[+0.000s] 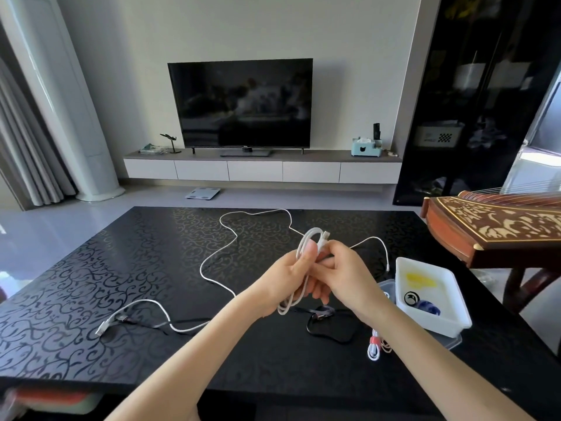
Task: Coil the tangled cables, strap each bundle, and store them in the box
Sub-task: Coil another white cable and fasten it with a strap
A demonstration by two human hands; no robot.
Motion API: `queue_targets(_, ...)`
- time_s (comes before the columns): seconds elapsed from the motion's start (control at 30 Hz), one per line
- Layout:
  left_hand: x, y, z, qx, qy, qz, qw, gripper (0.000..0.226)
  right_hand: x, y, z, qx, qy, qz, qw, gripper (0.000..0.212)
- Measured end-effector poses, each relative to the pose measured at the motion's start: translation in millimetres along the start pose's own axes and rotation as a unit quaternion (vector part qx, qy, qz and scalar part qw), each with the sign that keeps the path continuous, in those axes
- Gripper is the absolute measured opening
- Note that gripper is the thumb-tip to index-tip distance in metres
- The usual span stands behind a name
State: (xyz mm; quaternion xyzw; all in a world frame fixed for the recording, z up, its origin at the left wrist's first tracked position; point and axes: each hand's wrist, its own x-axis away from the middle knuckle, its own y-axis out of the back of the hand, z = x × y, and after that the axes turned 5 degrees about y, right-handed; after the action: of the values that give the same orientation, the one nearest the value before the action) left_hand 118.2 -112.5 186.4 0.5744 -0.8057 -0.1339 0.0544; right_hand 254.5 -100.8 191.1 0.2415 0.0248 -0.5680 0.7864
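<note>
Black patterned table (115,268) ahead of me. At centre, my left hand (283,279) has its fingers curled round the white cable coil (308,238). My right hand (344,276) pinches it below the plug. The white box (432,323) sits at 3 o'clock.

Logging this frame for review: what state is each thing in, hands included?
Left hand: grips the white cable's loops.
Right hand: pinches the white cable near its plug.
White cable: partly coiled, rest loose on the table.
Box: open, small items inside, no cables.
Bundle: coiled, strapped, beside the box.
Black cable: loose, uncoiled.
TV: off.
</note>
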Motion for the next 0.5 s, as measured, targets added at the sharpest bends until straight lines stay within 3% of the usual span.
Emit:
queue_targets(0.1,0.7,-4.5,1.0,-0.043,-0.005,-0.024,0.999,0.054,-2.3,2.4,-0.6,0.128,-0.010,-0.009,0.992,0.021)
queue_targets(0.23,-1.2,-3.2,1.9,-0.025,0.052,-0.089,0.994,0.045,-4.2,7.9,-2.8,0.297,0.018,-0.050,0.953,0.043)
queue_targets(0.33,-0.6,-0.8,-0.1,0.002,0.059,-0.075,0.995,0.051,-4.1,21.0,-4.1,0.189,0.017,0.009,0.982,0.034)
queue_targets(0.43,2.5,4.2,-1.6,-0.003,0.080,-0.047,0.996,0.052,-0.6,42.4,-3.4,0.037,0.013,0.059,0.997,0.064)
queue_targets(0.5,5.8,3.3,-2.1,-0.011,0.087,-0.006,0.996,0.050,1.5,51.2,-0.5,-0.006,0.008,0.092,0.996,0.063)
